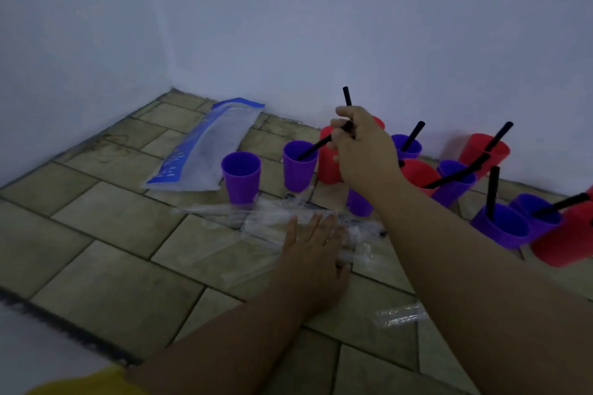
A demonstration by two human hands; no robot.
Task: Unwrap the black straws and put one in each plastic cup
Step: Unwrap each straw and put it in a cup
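Pinching a thin black plastic straw (pixel 316 146), the right hand (pixel 362 144) may tip the lightweight purple plastic cup (pixel 300 170) by pushing sideways.

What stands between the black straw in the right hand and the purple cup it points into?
Nothing visible. The right hand holds the straw, whose lower end already sits inside the open mouth of the purple cup.

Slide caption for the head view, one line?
Right hand holds a black straw with its tip in a purple plastic cup; left hand rests on clear plastic wrappers on the tiled floor.
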